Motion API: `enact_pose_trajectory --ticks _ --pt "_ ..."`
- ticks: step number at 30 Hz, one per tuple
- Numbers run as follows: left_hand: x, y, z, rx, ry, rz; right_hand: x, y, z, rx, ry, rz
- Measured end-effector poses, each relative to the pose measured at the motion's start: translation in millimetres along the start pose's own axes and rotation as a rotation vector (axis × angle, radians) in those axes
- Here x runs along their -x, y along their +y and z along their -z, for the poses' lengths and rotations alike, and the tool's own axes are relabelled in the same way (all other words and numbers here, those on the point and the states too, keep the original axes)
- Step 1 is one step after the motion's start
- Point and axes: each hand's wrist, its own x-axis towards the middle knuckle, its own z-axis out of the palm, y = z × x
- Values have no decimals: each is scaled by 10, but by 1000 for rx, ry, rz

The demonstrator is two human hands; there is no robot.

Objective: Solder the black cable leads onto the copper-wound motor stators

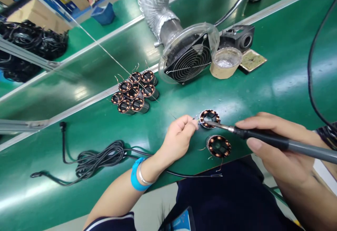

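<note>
My right hand (pixel 284 150) grips a soldering iron (pixel 273 139). The iron's metal tip reaches the near-left rim of a stator with copper windings (pixel 210 118). At that same rim, my left hand (pixel 179 136) is closed in a pinch on thin wires (pixel 199 121); their ends by the tip are too small to make out. A thin strand (pixel 110 57) slants down from the upper left toward this hand. A second stator (pixel 218 146), with loose copper leads, stands closer to my body. Below my left wrist passes a black cable (pixel 181 175) with a stripped end.
Several wound stators (pixel 134 92) stand grouped at the left. Behind the work are a fume extractor fan (pixel 189 60) with a foil duct, a round solder tub (pixel 225 62), an iron stand (pixel 238 38) and a square sponge tray (pixel 252 61). A coiled black cable (pixel 100 159) lies at left.
</note>
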Motion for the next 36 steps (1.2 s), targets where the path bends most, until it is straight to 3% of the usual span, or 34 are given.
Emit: enact_pose_trajectory --ticks 13,23,31,36 --pt "-5 -5 -10 -66 1 -35 -23 -38 -16 29 -31 45" --pt "10 -1 -13 -67 -8 -52 -22 -168 -8 180 -159 132" --pt "6 -11 6 -59 -8 -51 23 -209 40 226 -2 18" --pt "-7 5 -5 -39 -19 -37 -22 -150 7 138 -12 142"
